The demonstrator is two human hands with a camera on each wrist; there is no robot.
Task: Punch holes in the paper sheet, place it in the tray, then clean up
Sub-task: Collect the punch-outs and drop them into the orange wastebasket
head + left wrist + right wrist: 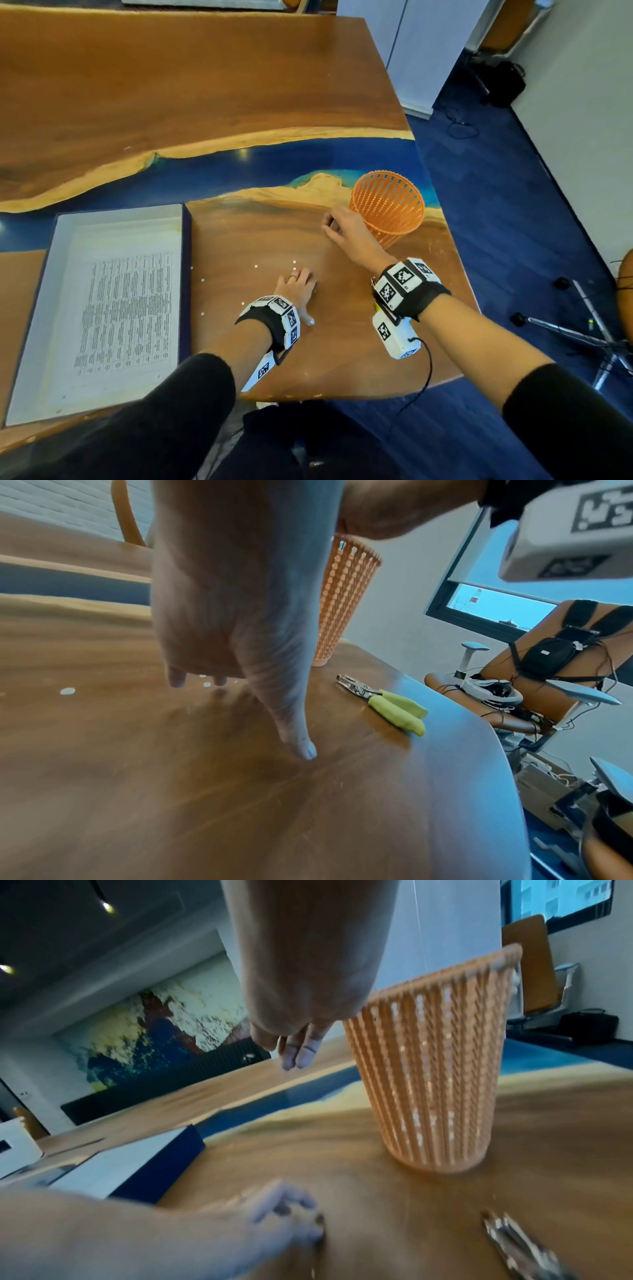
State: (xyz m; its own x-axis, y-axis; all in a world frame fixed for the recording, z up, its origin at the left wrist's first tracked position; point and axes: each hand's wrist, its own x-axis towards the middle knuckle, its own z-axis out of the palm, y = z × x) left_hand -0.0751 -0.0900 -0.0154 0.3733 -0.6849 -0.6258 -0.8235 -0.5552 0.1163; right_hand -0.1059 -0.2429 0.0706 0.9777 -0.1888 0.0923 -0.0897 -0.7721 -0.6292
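The printed paper sheet (126,308) lies in the white tray (120,214) with dark blue sides, at the left of the table. Small white paper dots (294,262) (67,691) are scattered on the wood between the tray and my hands. My left hand (298,284) (222,615) (274,1213) rests palm down on the table among them, thumb tip touching the wood. My right hand (342,226) (298,1053) hovers beside the orange mesh basket (390,205) (435,1069), fingertips pinched together, apparently on dots too small to make out. The green-handled hole punch (390,704) (514,1240) lies near the table's right edge.
The table's right edge and rounded front corner run close to the basket and punch. Beyond them are blue carpet, a metal stand (589,329) and an orange chair (548,669) holding cables and gear. Bare wood stretches behind the blue resin strip (239,168).
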